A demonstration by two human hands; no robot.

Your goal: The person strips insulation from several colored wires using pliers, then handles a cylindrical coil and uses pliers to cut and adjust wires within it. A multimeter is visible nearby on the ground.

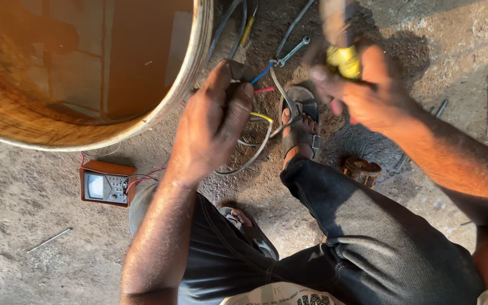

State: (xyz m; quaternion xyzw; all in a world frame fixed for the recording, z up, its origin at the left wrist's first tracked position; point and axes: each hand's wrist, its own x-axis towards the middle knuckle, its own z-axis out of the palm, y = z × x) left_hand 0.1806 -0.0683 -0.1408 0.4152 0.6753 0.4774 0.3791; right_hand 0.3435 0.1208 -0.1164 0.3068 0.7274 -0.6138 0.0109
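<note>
Cable (238, 76) pinched in left hand (213, 127), yellow-handled tool (343, 59) gripped in right hand (362, 93).
Held up between the hands, above the sandalled foot (299, 127); blue, red and yellow cores (262, 117) fanned out toward the tool, likely to keep the ends reachable. Tool tip blurred, contact with cores unclear. Meter (105, 183) on the ground by the drum's (190, 73) lower rim, spanner (292, 52) beyond.
</note>
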